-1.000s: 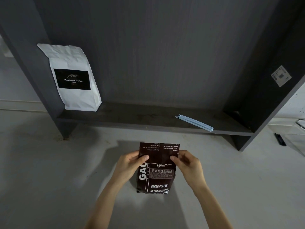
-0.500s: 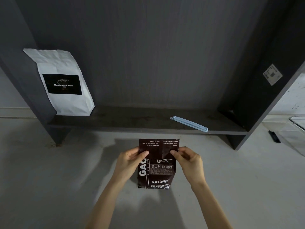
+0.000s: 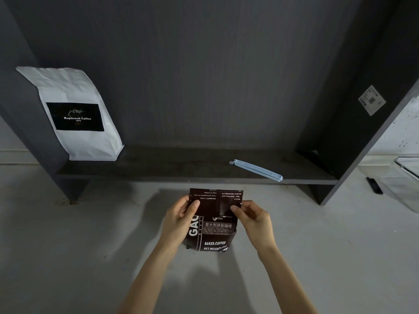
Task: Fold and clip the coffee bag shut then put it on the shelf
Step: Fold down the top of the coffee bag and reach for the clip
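A dark brown coffee bag (image 3: 213,232) with white print is held upright in front of me, above the grey floor. Its top is folded down toward me, so the flap shows upside-down text. My left hand (image 3: 181,216) pinches the flap's left side with the thumb on its front. My right hand (image 3: 254,220) pinches the right side the same way. A pale blue bag clip (image 3: 257,170) lies on the dark shelf (image 3: 181,171), beyond the bag and to the right, untouched.
A white coffee bag (image 3: 77,114) with a black label leans in the shelf's left corner. Dark side panels wall in the shelf on both sides. A clear plastic bin (image 3: 405,177) and a small black object (image 3: 374,185) sit on the floor at the right.
The view has drifted slightly, so the shelf sits lower in frame. Both hands keep the same grip on the folded top; the bag has barely moved.
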The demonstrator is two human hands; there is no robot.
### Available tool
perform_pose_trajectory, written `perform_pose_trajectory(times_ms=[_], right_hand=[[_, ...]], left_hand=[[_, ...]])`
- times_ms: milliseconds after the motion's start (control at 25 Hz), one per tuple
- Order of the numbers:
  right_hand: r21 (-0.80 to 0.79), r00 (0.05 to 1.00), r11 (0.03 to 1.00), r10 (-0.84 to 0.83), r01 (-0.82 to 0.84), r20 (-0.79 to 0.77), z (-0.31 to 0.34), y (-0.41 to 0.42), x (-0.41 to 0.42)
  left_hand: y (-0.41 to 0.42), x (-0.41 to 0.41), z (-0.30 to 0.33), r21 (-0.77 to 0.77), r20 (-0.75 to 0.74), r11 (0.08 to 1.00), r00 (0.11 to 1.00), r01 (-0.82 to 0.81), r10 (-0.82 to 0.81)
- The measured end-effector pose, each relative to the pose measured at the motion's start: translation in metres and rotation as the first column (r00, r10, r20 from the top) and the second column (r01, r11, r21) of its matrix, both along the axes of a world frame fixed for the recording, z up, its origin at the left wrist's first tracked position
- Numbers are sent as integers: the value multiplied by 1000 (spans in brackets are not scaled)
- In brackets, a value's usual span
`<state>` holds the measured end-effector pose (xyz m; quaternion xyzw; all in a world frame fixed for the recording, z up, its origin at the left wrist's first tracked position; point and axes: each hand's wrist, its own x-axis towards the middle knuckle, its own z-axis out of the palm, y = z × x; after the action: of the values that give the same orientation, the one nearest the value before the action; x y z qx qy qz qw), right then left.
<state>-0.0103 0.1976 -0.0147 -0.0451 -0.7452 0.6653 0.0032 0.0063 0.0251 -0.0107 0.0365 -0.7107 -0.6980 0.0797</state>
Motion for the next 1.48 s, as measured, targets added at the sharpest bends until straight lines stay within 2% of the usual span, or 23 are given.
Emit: perform_pose_trajectory(times_ms=[120, 320, 480, 560, 760, 960, 1080, 1320, 1480], right_hand=[[-18, 1000, 1000, 7, -7, 5, 0, -2, -4], [180, 1000, 983, -21, 24, -15, 7, -8, -26], [200, 994, 975, -105, 99, 22, 5, -18, -42], [221, 993, 970, -115, 106, 28, 6, -24, -51], [279, 995, 956, -101, 94, 10, 8, -30, -65], [308, 998, 949, -64, 61, 3, 7, -28, -68], [295, 998, 954, -61, 58, 0, 9, -26, -66], [284, 999, 958, -44, 47, -17, 14, -23, -66], [280, 999, 960, -7, 20, -47, 23, -13, -68]], left_hand=[[-3, -5, 0, -16, 25, 1000, 999, 22, -22], [-9, -21, 5, 50, 88, 998, 996, -36, 31], [-15, -28, -6, 262, 218, 961, 975, -87, 29], [-18, -35, -11, 292, 256, 946, 965, -138, 62], [-14, -56, -12, 174, 338, 942, 916, -288, 217], [-16, -61, -11, 61, 354, 950, 896, -307, 267], [-18, -62, -9, 77, 349, 948, 899, -309, 265], [-15, -60, -1, -24, 246, 950, 919, -312, 308], [-13, -66, 10, -193, 173, 946, 940, -261, 295]])
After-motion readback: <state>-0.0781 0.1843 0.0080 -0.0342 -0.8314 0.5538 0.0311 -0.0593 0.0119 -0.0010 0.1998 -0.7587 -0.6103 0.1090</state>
